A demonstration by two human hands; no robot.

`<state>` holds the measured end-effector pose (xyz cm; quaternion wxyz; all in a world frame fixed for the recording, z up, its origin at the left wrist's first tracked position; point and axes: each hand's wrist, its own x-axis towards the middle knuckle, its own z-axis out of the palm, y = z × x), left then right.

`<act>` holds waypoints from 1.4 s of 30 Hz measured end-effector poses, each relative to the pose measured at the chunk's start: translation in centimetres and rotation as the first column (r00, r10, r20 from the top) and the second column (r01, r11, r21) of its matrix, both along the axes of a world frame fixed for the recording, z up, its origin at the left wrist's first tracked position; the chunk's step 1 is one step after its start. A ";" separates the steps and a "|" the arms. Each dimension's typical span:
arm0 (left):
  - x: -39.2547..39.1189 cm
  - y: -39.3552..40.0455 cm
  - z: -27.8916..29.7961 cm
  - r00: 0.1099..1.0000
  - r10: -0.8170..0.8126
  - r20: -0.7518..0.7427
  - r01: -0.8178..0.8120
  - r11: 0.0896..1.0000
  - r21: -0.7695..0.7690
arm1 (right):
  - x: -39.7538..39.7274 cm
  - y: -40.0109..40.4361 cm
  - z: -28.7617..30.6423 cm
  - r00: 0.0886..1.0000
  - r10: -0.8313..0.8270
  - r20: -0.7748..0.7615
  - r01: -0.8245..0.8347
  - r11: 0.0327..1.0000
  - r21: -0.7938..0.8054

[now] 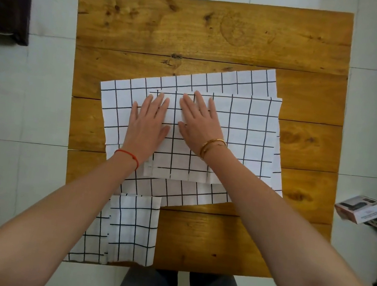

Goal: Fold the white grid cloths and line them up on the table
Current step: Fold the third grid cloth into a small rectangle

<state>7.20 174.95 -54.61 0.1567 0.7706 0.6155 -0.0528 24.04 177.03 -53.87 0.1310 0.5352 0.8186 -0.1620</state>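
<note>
Both palms flat, no pinch: left hand (148, 122) and right hand (198, 122) lie side by side with fingers straight, pressing down on the top cloth (244, 136), holding nothing.

- Top cloth: partly folded white grid fabric, middle of the wooden table (198, 28). Lies on a larger spread cloth (121, 99) that sits skewed to the table edge, its far corner toward the right.
- Folded stack (133, 227): near-left part of the table, at the front edge, partly under the left forearm. At least 2 layers show; exact count cannot be told.
- Red cord on left wrist, gold bangles on right.
- Off the table: small box (360, 208) on the floor to the right; dark items at both upper corners.

Handling, judged:
- Thin, light, limp fabric. No stiffness of its own; holds a crease only when pressed.
- Likely slides on the cloth beneath, so layers can creep when smoothed. Stroke outward from the centre.
- To lift or fold: pinch 2 corners or the ends of 1 edge, keep that edge taut. A mid-panel grab would bunch it.
- Printed lines give a ready check for squareness.
- Not fragile. Main risk is a crooked fold or dragging the lower cloth along.
</note>
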 end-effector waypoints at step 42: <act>2.8 -3.3 3.1 0.381 0.884 0.271 -0.776 0.465 -0.426 | 6.9 -4.9 0.1 0.969 -0.186 -0.161 0.198 0.979 0.056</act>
